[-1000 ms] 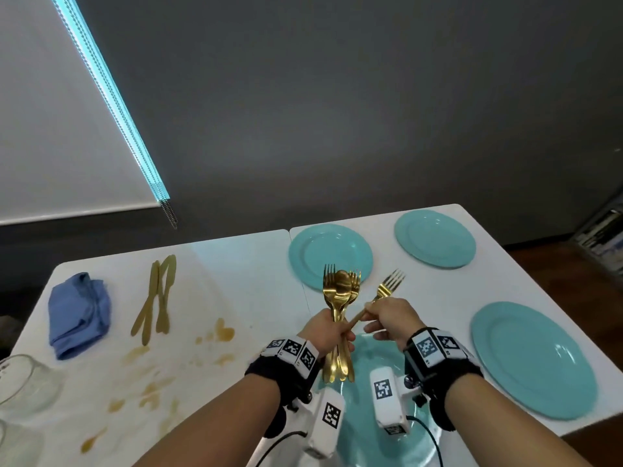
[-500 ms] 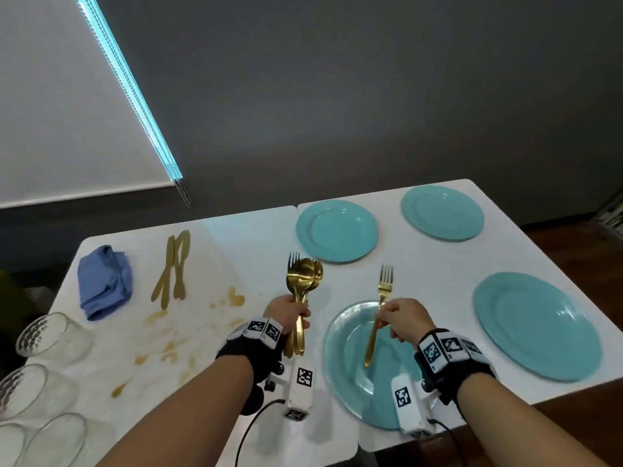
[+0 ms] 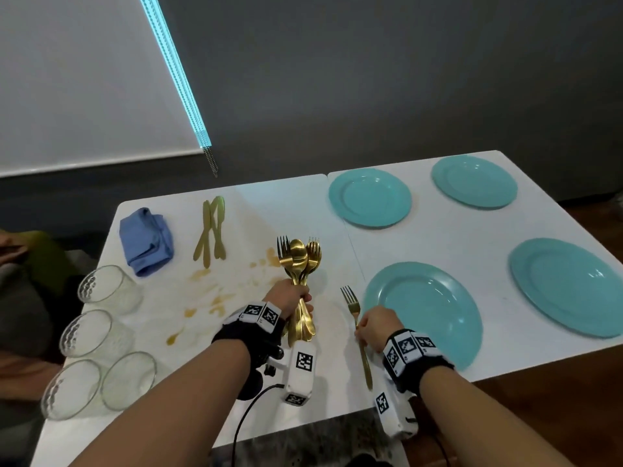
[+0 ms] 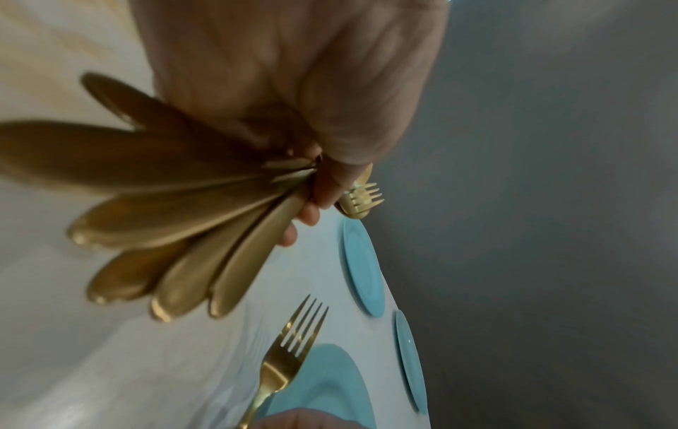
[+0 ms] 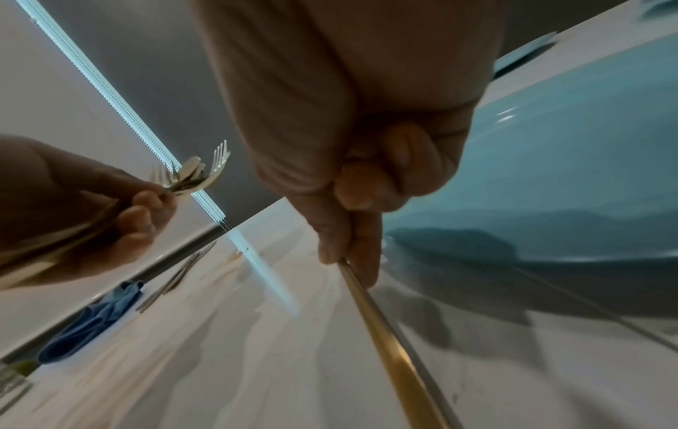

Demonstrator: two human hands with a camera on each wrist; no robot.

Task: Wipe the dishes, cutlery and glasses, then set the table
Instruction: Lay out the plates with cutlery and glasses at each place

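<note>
The gold fork [image 3: 355, 326] has moved off the near teal plate [image 3: 426, 313] onto the tabletop [image 3: 340, 210] just left of it, right hand [image 3: 372, 326] fingers pinching its handle. Left hand [image 3: 291, 296] fingers grip the cutlery bundle [image 3: 300, 261]; knives [image 3: 210, 230], blue cloth [image 3: 146, 241] and glasses [image 3: 97, 335] lie left.

Four plates on the right half of the table [image 3: 421, 237]: the nearest plate [image 3: 428, 315] by the front edge, one plate [image 3: 569, 288] to its right, two more behind, the back-left plate [image 3: 370, 198] and the back-right plate [image 3: 474, 181]. A fork [image 3: 357, 328] lies just left of the nearest plate, under the right hand [image 3: 372, 326]. Left of that, the left hand [image 3: 293, 296] holds the cutlery bundle [image 3: 299, 264] above the table. Further left, stains [image 3: 209, 298]; behind them, the knives [image 3: 210, 232], with the cloth [image 3: 146, 241] to their left. Four glasses [image 3: 97, 342] lie on their sides along the left edge.
</note>
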